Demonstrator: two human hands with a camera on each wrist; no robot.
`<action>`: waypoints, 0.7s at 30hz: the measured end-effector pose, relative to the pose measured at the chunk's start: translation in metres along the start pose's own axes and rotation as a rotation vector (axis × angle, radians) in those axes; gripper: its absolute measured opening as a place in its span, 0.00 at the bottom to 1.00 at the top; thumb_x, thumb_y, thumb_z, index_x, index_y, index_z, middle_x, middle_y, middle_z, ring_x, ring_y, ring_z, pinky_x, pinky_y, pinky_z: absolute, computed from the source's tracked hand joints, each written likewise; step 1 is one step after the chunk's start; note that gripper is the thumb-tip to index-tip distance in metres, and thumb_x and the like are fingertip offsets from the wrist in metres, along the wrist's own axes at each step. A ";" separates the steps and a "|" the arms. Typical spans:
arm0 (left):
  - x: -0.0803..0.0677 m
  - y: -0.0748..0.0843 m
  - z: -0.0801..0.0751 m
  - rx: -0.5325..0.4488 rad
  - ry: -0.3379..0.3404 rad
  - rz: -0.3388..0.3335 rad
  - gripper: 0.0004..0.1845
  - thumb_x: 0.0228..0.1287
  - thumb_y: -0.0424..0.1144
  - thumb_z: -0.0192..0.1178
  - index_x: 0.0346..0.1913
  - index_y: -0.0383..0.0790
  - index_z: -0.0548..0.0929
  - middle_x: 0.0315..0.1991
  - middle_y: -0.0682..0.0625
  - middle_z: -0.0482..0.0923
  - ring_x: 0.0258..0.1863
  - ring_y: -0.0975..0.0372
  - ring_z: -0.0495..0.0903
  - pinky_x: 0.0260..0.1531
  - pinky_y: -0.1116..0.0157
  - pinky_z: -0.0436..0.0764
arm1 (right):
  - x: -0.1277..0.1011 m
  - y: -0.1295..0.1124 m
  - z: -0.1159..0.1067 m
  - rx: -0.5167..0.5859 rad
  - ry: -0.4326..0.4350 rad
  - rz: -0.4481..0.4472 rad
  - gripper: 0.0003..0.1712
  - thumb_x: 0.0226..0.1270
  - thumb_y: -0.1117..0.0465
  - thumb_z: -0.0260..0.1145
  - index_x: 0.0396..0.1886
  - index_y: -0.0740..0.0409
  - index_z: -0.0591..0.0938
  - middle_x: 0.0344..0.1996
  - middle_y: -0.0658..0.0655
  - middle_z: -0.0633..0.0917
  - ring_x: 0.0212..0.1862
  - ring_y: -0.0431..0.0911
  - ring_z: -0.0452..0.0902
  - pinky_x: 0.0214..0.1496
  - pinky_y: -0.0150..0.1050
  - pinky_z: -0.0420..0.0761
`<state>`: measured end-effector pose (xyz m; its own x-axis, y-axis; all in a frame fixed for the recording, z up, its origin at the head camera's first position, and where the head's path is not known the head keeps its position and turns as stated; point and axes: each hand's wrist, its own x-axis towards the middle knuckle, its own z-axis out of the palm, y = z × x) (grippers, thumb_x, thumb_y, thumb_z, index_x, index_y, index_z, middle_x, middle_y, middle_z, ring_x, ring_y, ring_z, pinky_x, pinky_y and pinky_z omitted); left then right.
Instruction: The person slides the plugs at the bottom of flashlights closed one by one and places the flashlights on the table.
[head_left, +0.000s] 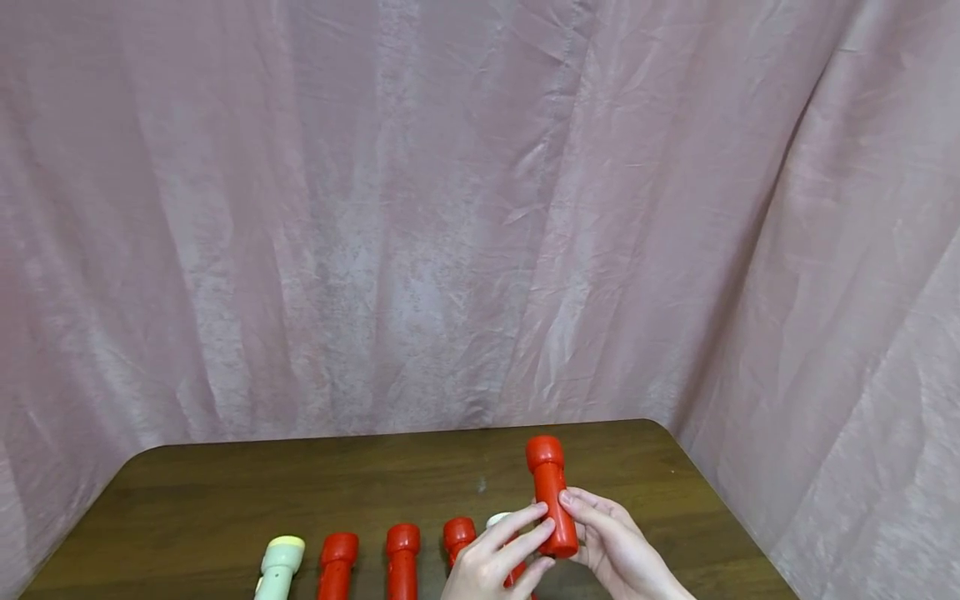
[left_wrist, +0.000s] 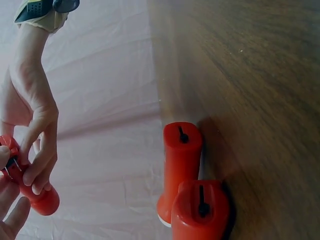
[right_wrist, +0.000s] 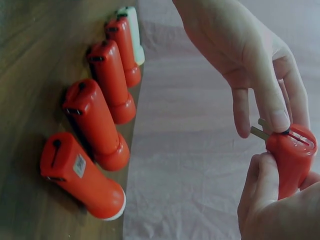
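A dark brown wooden table [head_left: 300, 483] with rounded corners stands against a wrinkled pink curtain [head_left: 450, 208] that fills the whole background. Along the near edge lies a row of torches, side by side with their heads pointing away from the person: a pale green torch [head_left: 279, 565] at the left end, then three red torches [head_left: 402, 560], and one more red one with a white-rimmed head [right_wrist: 82, 176], mostly hidden behind the hands in the head view.

Both hands are raised just above the right part of the table and meet on one red torch [head_left: 551, 495]. The right hand [head_left: 618, 546] has its fingers curled around the lower body, holding it from the right. The left hand [head_left: 495, 562] comes in from the left, its fingers bent, with fingertips [right_wrist: 275, 112] pressing at the tail end of the torch.

The held torch stands nearly upright, with its wider round head up and tilted slightly left. It is glossy red plastic, a plain cylinder. In the right wrist view its tail end shows a dark slot and two small metal prongs [right_wrist: 259, 129] sticking out beside the left fingertips.
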<state>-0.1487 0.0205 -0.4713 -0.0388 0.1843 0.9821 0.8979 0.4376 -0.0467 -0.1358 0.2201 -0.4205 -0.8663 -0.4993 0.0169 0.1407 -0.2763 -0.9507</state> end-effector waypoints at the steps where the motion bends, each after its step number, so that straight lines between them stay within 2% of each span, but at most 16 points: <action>1: 0.000 0.001 -0.002 -0.002 -0.008 -0.002 0.18 0.81 0.49 0.56 0.51 0.41 0.91 0.50 0.47 0.91 0.45 0.61 0.90 0.47 0.76 0.86 | 0.000 0.001 0.000 0.007 -0.013 -0.002 0.17 0.88 0.59 0.45 0.55 0.47 0.81 0.47 0.42 0.91 0.49 0.34 0.89 0.56 0.32 0.88; 9: -0.005 0.003 -0.010 -0.008 -0.069 -0.031 0.18 0.80 0.50 0.57 0.51 0.43 0.91 0.51 0.49 0.90 0.45 0.62 0.91 0.46 0.77 0.86 | -0.001 0.011 0.001 0.015 -0.071 -0.034 0.18 0.88 0.60 0.43 0.54 0.46 0.81 0.49 0.42 0.91 0.49 0.34 0.88 0.54 0.31 0.88; 14: -0.006 0.002 -0.012 -0.012 -0.068 -0.013 0.17 0.80 0.49 0.58 0.51 0.43 0.91 0.50 0.49 0.91 0.44 0.63 0.91 0.45 0.76 0.86 | -0.002 0.014 0.001 0.033 -0.079 -0.021 0.18 0.88 0.60 0.43 0.55 0.46 0.80 0.50 0.41 0.90 0.50 0.33 0.88 0.54 0.30 0.88; 21: -0.008 0.001 -0.015 -0.038 -0.064 -0.009 0.17 0.80 0.49 0.58 0.52 0.43 0.91 0.50 0.49 0.91 0.45 0.62 0.91 0.46 0.76 0.86 | -0.003 0.019 0.003 0.038 -0.051 -0.009 0.16 0.87 0.60 0.45 0.53 0.45 0.79 0.47 0.40 0.90 0.48 0.33 0.89 0.52 0.29 0.88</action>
<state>-0.1405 0.0061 -0.4760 -0.0736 0.2367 0.9688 0.9136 0.4056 -0.0297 -0.1292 0.2142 -0.4380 -0.8421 -0.5377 0.0423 0.1517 -0.3113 -0.9381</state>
